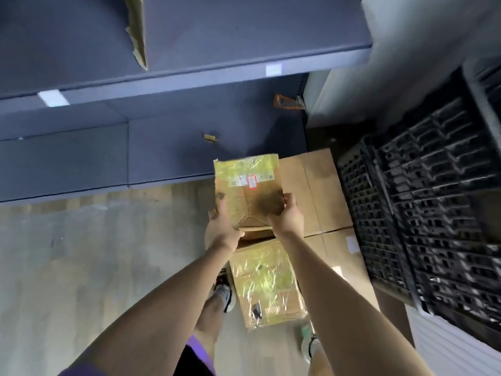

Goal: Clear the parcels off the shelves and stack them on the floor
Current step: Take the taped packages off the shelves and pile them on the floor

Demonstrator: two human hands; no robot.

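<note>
Both hands grip one parcel [248, 185] by its near end: the left hand [221, 229] curls round the near-left corner, the right hand [287, 218] pinches the near-right edge, thumb on top. This parcel is flat cardboard under yellowish tape, with a label [252, 181] that has a red frame. Its long axis runs from 6 to 12 o'clock, and the far end points to the blue shelves [162, 147]. It is above the floor [81, 253], partly over a big box [320, 191] at 3 o'clock. A second taped parcel [267, 283] lies at 6 o'clock, between the shoes. Black crates [423, 199] stand beyond the big box, at 3 o'clock. At 1 o'clock, an orange item [283, 101] lies on the shelf.
</note>
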